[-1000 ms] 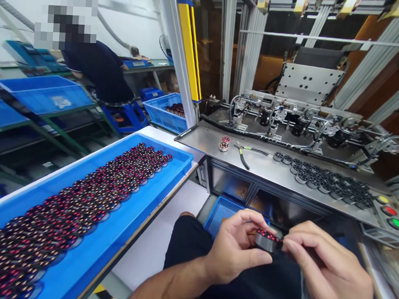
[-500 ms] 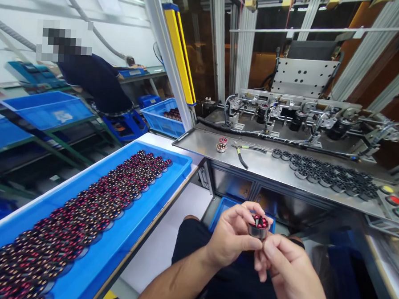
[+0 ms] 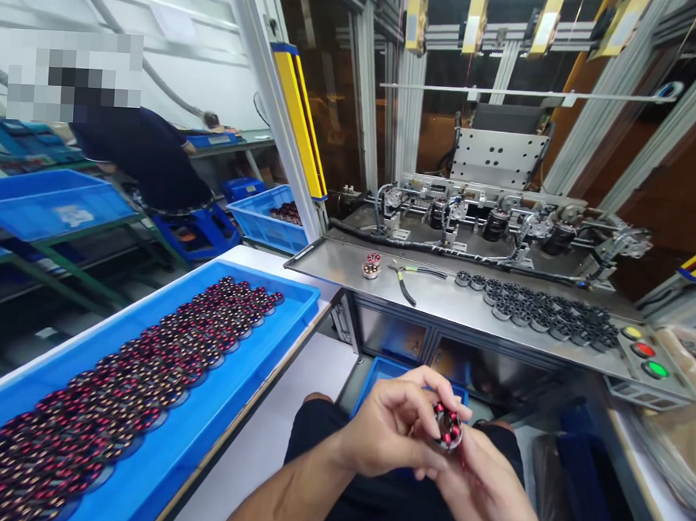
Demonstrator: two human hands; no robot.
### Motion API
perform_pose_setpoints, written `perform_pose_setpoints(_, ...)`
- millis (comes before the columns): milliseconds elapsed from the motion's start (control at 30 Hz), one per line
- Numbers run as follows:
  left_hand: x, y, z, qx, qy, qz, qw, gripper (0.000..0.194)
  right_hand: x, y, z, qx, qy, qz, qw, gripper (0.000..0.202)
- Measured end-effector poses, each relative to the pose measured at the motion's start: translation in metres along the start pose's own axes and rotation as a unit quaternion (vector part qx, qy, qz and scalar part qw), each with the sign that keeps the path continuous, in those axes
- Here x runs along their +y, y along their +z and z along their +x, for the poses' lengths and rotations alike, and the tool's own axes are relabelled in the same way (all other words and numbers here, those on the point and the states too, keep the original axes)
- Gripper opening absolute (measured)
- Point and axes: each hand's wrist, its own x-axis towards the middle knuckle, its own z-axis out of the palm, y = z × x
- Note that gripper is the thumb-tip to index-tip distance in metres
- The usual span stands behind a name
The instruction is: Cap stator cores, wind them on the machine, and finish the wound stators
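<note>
Between my hands, above my lap, is a wound motor stator (image 3: 447, 430) with red coils and a metallic rim, tilted so its coil face shows. My left hand (image 3: 394, 426) is closed around its left side, fingers over the top and thumb below. My right hand (image 3: 485, 470) is closed against its lower right side; most of those fingers are hidden behind the stator and left hand. Thin red wires (image 3: 464, 462) trail from the stator across my right hand. Two wound stators (image 3: 372, 268) and wire cutters (image 3: 404, 282) lie on the metal bench.
At left, a blue tray (image 3: 299, 293) holds many wound stators. Dark unwound cores (image 3: 532, 309) stand in rows on the bench, before a winding machine (image 3: 491, 210). Coloured push buttons (image 3: 645, 350) are at right. A person (image 3: 149, 157) sits at the back left.
My hands have turned the stator so its coil face tilts more toward me. My right hand has shifted from a pinch below the stator to closer against its side. The view has swung slightly.
</note>
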Motion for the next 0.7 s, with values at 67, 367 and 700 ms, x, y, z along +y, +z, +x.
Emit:
perform_pose_setpoints(67,0.004,0.0,0.001,-0.02,0.012,0.027,0.999,0.029,0.003,-0.001,-0.001,-0.005,0.005,0.008,1.0,0.03)
perform_pose_setpoints(367,0.004,-0.001,-0.005,0.107,-0.002,0.092,0.99,0.083,-0.001,-0.02,-0.004,0.05,-0.22,-0.259,0.939,0.036)
perform_pose_setpoints(700,0.008,0.017,-0.016,0.081,0.007,0.306,0.948,0.05,-0.012,-0.027,-0.012,0.084,-0.41,-0.52,0.745,0.039)
